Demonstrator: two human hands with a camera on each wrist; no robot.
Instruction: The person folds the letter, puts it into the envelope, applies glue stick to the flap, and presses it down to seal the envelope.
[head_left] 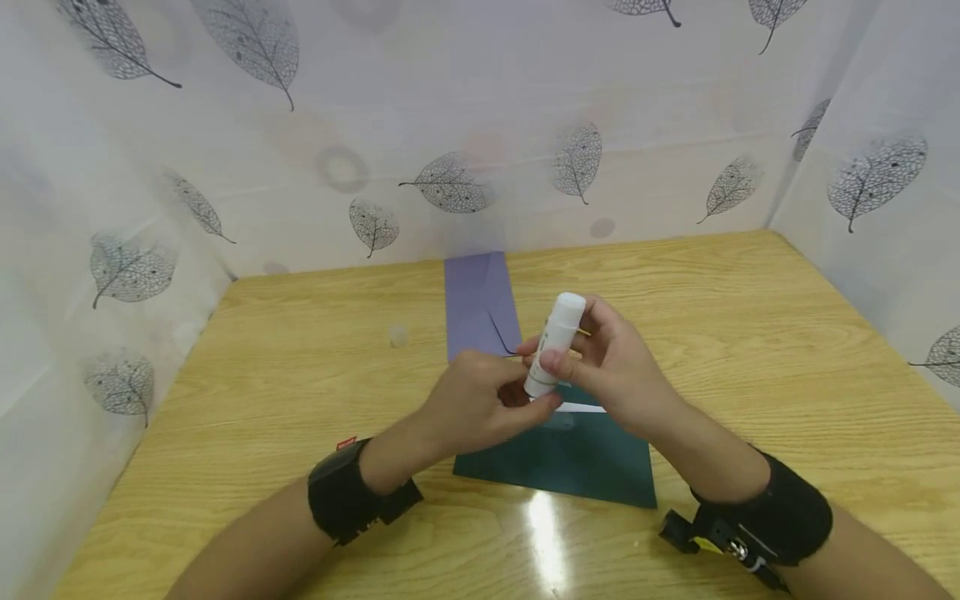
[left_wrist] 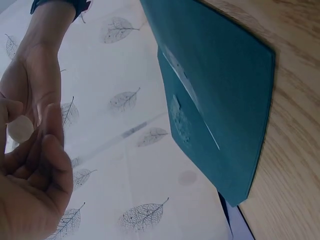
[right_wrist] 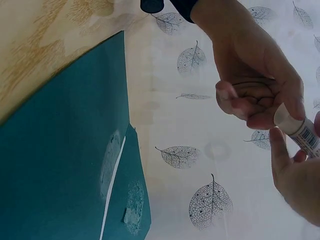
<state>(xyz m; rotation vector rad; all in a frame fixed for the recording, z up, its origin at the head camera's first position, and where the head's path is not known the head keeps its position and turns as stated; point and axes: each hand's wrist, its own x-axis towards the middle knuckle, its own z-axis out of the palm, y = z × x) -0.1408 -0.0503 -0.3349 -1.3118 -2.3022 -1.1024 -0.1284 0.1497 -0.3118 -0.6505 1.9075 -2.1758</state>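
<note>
My right hand [head_left: 626,371] grips a white glue stick [head_left: 558,337] between thumb and fingers, holding it tilted above the table. My left hand [head_left: 468,400] has its thumb and fingers at the lower end, pinching it there. That round white end [left_wrist: 20,128] faces the left wrist camera; printed lettering shows along the barrel in the right wrist view. Beneath both hands lies a dark green envelope [head_left: 570,462] with its flap raised. A rough whitish patch [right_wrist: 133,207] marks the flap, and a smoother pale patch [right_wrist: 108,165] marks the body beside the opening.
Behind the green envelope, a purple envelope [head_left: 480,300] lies toward the back of the wooden table [head_left: 750,333]. A small translucent bit [head_left: 398,336] sits left of it. Leaf-patterned curtains [head_left: 510,100] enclose the back and sides.
</note>
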